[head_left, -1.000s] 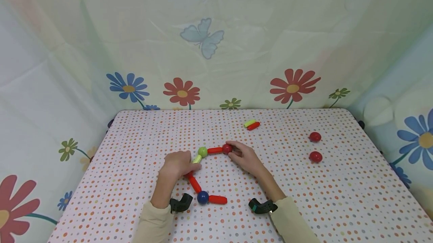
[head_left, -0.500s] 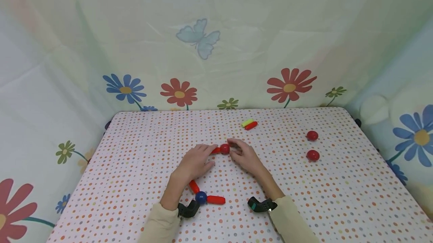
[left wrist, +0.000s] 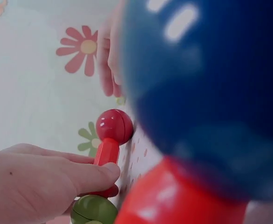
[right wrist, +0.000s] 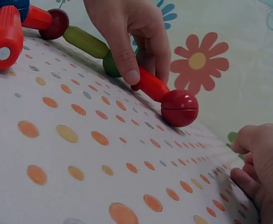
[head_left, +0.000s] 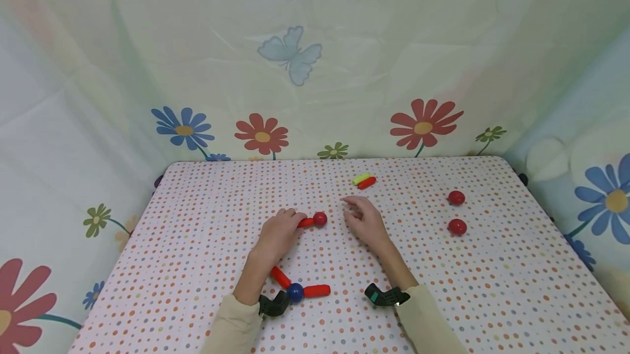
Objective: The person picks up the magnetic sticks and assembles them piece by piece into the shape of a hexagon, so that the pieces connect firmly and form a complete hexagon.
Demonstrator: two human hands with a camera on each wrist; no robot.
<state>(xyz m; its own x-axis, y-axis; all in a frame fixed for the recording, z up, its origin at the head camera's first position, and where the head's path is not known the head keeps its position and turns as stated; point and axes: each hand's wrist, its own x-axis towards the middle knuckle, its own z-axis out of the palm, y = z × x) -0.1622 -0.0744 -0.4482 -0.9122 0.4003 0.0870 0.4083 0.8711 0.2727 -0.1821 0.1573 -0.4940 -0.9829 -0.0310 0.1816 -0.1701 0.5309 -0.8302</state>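
My left hand (head_left: 279, 235) pinches a red rod (right wrist: 154, 87) between thumb and fingers. A red ball (head_left: 320, 219) sits on the rod's right end, and a green ball (right wrist: 111, 64) is at its other end. In the right wrist view the chain runs on through a green rod (right wrist: 86, 42), another red ball (right wrist: 54, 24), a red rod (head_left: 280, 277) and a blue ball (head_left: 295, 292). A last red rod (head_left: 317, 290) sticks out from the blue ball. My right hand (head_left: 368, 225) holds nothing, fingers loosely bent, just right of the end ball and apart from it.
Two loose red balls lie at the right, a far one (head_left: 456, 198) and a nearer one (head_left: 458, 227). A yellow-green rod (head_left: 361, 179) and a red rod (head_left: 367, 183) lie side by side near the back edge. Polka-dot cloth covers the table (head_left: 216, 190).
My left hand has moved from the green rod up to the far red rod. My right hand has come away from the end red ball, which has shifted slightly left.
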